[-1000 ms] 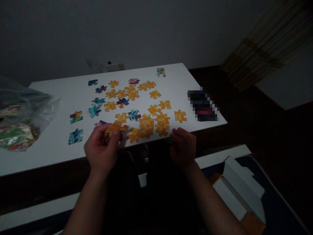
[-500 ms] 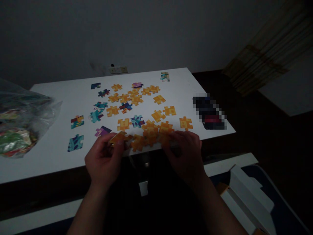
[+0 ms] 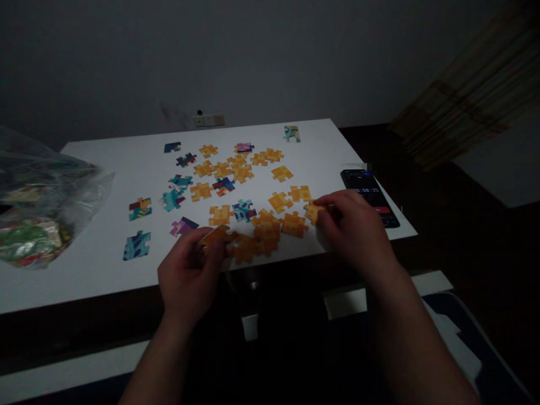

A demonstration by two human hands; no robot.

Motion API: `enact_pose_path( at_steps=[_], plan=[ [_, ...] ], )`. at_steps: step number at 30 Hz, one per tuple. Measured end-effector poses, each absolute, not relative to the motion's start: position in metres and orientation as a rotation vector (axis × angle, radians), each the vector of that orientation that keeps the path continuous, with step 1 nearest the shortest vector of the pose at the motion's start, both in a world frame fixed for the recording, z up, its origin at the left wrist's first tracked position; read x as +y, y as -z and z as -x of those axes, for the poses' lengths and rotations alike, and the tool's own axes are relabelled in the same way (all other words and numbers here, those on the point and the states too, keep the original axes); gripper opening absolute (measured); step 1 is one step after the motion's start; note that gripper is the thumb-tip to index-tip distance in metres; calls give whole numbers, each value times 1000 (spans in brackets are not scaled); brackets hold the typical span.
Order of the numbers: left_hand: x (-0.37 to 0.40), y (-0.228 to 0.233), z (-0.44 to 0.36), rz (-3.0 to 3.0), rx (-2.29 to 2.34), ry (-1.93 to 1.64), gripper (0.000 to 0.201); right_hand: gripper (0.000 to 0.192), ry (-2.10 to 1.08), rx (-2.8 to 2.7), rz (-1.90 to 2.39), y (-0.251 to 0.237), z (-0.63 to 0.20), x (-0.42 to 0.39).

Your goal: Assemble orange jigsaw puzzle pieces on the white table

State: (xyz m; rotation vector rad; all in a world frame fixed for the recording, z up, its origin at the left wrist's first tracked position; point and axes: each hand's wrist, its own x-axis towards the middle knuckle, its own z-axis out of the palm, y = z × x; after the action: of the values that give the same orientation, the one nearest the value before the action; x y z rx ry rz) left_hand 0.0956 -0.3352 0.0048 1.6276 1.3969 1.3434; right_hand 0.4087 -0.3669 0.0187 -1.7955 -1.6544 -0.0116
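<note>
My left hand (image 3: 189, 270) is closed at the table's front edge. It pinches an orange puzzle piece (image 3: 216, 237) between thumb and fingers, tilted up off the surface. Further right, my right hand (image 3: 354, 228) has its thumb and fingertips closed on another orange puzzle piece (image 3: 313, 212), partly hidden by the fingers. Between the hands lies an overlapping heap of orange pieces (image 3: 266, 230), with a single orange piece (image 3: 294, 224) at its right side. A teal and purple patterned piece (image 3: 243, 211) rests behind the heap.
More orange pieces (image 3: 240, 171) lie on the white table (image 3: 97, 174). Teal pieces (image 3: 137, 245) and a purple piece (image 3: 184, 226) are at the left. A clear plastic bag (image 3: 84, 191) stands at the left edge. Beyond my right hand lies a phone (image 3: 358, 183) showing a timer.
My right hand has moved right and away from me, from the heap to the orange piece at its right, and closed on it. My left hand keeps its piece. The view has shifted slightly.
</note>
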Motion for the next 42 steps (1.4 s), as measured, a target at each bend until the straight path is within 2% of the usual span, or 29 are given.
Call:
enact_pose_path(
  at_steps=[6,10,18,22,25,27,35,42],
  plan=[
    [-336,1,-93,-1653,1386,-1323,22,23,67,-1849,2036,-41,-407,-342],
    [-336,8,-87,-1765,1417,-1304,21,31,104,-1886,2044,-50,-402,-325],
    [-336,16,-84,-1782,1428,-1265,24,33,-114,-2103,1744,-40,-396,-303],
    [-336,18,-86,-1775,1399,-1276,24,25,-165,-2217,1558,-35,-378,-321],
    [-335,18,-86,-1790,1378,-1275,21,46,-192,-2245,1568,-30,-361,-340],
    [-335,17,-87,-1798,1368,-1279,21,47,-175,-2199,1624,-27,-352,-349],
    [-337,15,-89,-1762,1365,-1268,21,21,-293,-1867,1759,-27,-346,-350],
    [-338,16,-89,-1774,1324,-1289,22,32,-101,-1397,1963,-30,-411,-345]
  ],
)
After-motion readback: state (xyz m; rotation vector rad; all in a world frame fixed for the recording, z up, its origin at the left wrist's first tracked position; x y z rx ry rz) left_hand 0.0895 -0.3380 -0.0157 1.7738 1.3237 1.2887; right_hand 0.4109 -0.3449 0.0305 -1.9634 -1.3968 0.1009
